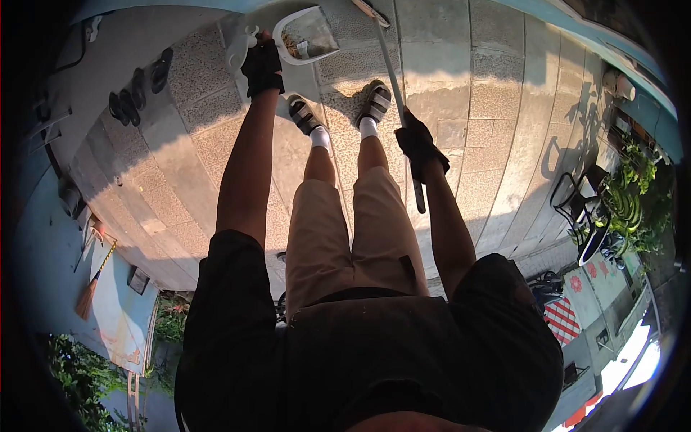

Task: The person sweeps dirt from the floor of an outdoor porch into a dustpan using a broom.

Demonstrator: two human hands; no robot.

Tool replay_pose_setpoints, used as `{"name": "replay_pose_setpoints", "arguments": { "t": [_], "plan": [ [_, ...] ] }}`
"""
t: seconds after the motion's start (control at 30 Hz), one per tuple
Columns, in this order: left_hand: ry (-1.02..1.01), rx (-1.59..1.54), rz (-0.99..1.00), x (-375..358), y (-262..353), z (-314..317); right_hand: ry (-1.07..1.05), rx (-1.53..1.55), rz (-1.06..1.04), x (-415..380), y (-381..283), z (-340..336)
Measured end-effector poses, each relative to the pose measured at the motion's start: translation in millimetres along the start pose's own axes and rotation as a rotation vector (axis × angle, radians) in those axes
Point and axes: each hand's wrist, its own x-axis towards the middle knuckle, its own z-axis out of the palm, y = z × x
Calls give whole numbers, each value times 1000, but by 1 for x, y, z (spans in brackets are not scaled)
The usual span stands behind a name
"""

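Observation:
My left hand (262, 66), in a black fingerless glove, is closed around the pale handle (252, 39) of a white dustpan (314, 56) at the top of the view. Brown debris and a small pale scrap lie inside the pan. My right hand (421, 146), gloved in black too, is wrapped round a long grey pole (391, 68). The pole runs from below this hand up to a brush head (371, 12) at the top edge, right of the dustpan.
Paved ground (439, 137) surrounds my sandaled feet (306, 115). Dark slippers (129, 101) lie at the upper left. A broom (90, 291) leans by the left wall. At the right are a black chair (568, 193) and green plants (630, 201).

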Motion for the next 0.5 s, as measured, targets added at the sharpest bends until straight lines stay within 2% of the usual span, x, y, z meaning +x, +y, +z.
{"name": "replay_pose_setpoints", "arguments": {
  "t": [0.07,0.13,0.17,0.37,0.5],
  "plan": [
    [4,19,-9,1,0,0,13,-5,-30,20,9,16],
    [1,36,17,1,-5,2,81,-272,-236,78,61,64],
    [-18,77,28,1,-9,3,80,-272,-228,72,60,66],
    [-51,59,72,2,-20,9,-433,-190,29,-9,-35,23],
    [-94,3,83,2,-28,9,-316,-91,-2,-20,-33,10]
  ]
}}
